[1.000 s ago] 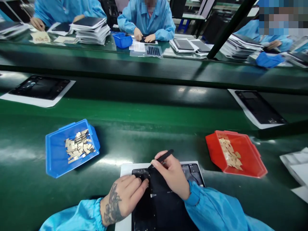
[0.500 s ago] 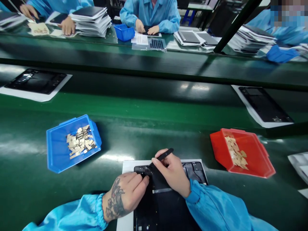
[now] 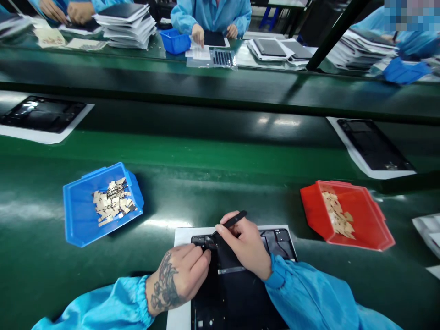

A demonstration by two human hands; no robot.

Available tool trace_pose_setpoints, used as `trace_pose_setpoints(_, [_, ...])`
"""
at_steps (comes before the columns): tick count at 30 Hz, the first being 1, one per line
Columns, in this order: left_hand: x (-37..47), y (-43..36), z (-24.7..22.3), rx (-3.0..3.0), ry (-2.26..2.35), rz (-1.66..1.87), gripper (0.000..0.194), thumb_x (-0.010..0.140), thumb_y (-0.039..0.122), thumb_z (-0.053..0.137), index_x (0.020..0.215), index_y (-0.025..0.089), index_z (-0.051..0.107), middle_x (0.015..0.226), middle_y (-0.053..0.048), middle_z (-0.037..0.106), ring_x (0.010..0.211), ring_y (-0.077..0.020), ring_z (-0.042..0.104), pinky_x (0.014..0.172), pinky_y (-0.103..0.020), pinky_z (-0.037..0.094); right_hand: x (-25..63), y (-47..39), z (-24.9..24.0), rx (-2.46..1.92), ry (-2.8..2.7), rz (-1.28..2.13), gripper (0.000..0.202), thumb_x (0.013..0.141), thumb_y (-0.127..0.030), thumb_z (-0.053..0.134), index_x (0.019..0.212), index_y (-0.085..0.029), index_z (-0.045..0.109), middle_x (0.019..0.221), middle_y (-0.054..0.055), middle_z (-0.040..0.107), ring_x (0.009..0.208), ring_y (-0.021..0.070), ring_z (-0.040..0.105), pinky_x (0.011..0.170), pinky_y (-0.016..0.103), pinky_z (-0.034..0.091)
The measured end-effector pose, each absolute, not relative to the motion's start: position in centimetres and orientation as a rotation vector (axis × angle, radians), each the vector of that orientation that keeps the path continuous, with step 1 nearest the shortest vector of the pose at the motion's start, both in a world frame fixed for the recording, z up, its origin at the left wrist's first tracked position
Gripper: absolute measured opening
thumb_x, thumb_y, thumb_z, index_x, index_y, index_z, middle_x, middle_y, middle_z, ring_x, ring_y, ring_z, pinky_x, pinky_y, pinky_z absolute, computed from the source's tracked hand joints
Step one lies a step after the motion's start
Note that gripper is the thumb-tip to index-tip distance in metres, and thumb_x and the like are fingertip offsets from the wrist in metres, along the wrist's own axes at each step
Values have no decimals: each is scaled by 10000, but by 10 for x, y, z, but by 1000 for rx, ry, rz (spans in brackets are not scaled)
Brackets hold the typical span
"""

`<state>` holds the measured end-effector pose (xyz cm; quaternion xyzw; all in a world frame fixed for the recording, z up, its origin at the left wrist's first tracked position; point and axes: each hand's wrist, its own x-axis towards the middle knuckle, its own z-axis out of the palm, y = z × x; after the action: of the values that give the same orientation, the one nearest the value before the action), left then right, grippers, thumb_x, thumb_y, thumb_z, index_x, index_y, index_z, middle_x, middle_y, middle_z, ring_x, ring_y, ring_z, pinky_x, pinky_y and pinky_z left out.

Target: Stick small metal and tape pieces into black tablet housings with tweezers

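A black tablet housing (image 3: 247,298) lies on a white sheet (image 3: 182,236) in front of me. My right hand (image 3: 245,247) grips black tweezers (image 3: 235,219), their tip pointing down-left at the housing's upper left corner. Beside that tip, my left hand (image 3: 182,277) has its fingers pinched together at the same corner. Whatever sits between those fingertips is hidden. A grey strip (image 3: 231,271) crosses the housing below my right hand.
A blue bin (image 3: 80,215) with small pale pieces and thin wires stands left; a red bin (image 3: 367,220) with tan pieces stands right. Tablet housings on sheets lie beyond, at left (image 3: 41,114) and right (image 3: 374,144). Co-workers in blue sit across the bench.
Both my hands stay at the housing's corner with barely any movement. The view has shifted slightly. Across the bench, co-workers' hands have moved.
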<state>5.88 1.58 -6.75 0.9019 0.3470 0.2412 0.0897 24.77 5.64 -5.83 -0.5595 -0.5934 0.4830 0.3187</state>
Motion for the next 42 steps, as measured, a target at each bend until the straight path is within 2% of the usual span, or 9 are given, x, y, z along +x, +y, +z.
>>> trace_pose_setpoints(9, [58, 15, -67, 2655, 1071, 679, 145, 859, 108, 476, 958, 100, 580, 673, -29, 536, 577, -150, 512, 490, -273, 444, 247, 56, -58, -1475, -1579, 1264, 89, 862, -297, 590, 836, -214, 570, 711, -9, 598, 592, 132, 561, 539, 243, 431])
trace_pose_setpoints(16, [59, 13, -68, 2679, 1291, 581, 281, 874, 199, 479, 1115, 78, 558, 709, -48, 550, 579, -167, 539, 490, -290, 468, 247, 56, -59, -1479, -1610, 1241, 93, 862, -294, 595, 835, -212, 562, 703, -13, 590, 592, 127, 561, 548, 239, 433])
trace_pose_setpoints(26, [63, 15, -67, 2759, 1360, 507, 258, 872, 208, 485, 1075, 82, 583, 675, -31, 530, 567, -176, 535, 461, -297, 446, 250, 56, -57, -1445, -1732, 1178, 111, 867, -319, 607, 840, -218, 572, 744, -4, 624, 632, 148, 595, 591, 258, 454])
trace_pose_setpoints(33, [64, 14, -67, 2789, 1410, 535, 256, 868, 222, 500, 1067, 87, 584, 673, -35, 547, 568, -171, 535, 477, -284, 422, 254, 56, -53, -1352, -1920, 986, 91, 872, -285, 610, 802, -228, 600, 777, 14, 645, 750, 190, 620, 711, 309, 466])
trace_pose_setpoints(38, [66, 14, -72, 2798, 1441, 550, 260, 866, 247, 503, 1063, 101, 586, 679, -38, 544, 578, -174, 538, 483, -284, 421, 267, 56, -39, -1354, -1870, 779, 73, 889, -268, 581, 846, -227, 623, 813, 34, 645, 759, 192, 626, 696, 308, 488])
trace_pose_setpoints(42, [67, 14, -74, 2778, 1449, 575, 262, 859, 242, 499, 1060, 98, 585, 677, -32, 534, 575, -179, 537, 470, -301, 433, 272, 51, -33, -1383, -1863, 963, 61, 878, -291, 604, 855, -235, 613, 825, 29, 645, 725, 180, 638, 638, 279, 514])
